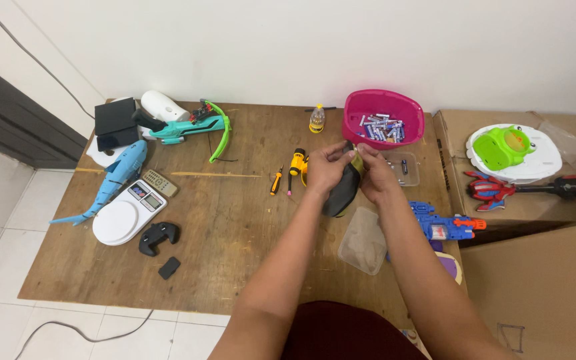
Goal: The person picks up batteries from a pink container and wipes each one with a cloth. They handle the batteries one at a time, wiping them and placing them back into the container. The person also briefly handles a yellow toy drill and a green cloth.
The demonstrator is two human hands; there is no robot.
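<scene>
Hands meet above the middle of the wooden worktop [235,220]: the left hand [327,170] and the right hand [376,175] both close their fingers on a dark, rounded toy with a yellow part [345,190], held upright just clear of the surface. The fingertips pinch at its upper end, so the step in hand looks like working a small cover or compartment there. A pink bowl of batteries [383,120] sits just behind, and a small orange screwdriver [275,181] lies to the left. Any further move calls for a firm grip and fine fingertip work.
</scene>
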